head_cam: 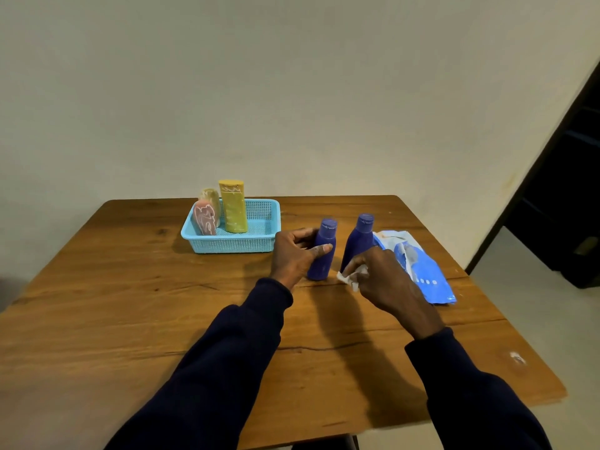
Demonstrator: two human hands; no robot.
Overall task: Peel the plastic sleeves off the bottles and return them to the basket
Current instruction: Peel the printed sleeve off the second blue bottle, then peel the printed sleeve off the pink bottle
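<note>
Two dark blue bottles stand upright on the wooden table (162,313), both bare of sleeves. My left hand (293,254) grips the left blue bottle (323,254) around its middle. The right blue bottle (358,241) stands just beyond my right hand (383,280), which pinches a small white scrap (349,277) low beside it. Peeled blue and white plastic sleeves (422,271) lie crumpled on the table to the right. A light blue mesh basket (259,241) at the back holds a tall yellow bottle (233,206), a pink bottle (205,219) and a pale yellow bottle (211,196) behind it.
The table's right edge runs close past the sleeves. A plain wall stands behind the table. A dark doorway (565,196) opens at the right. A small white mark (516,357) sits near the table's right front corner.
</note>
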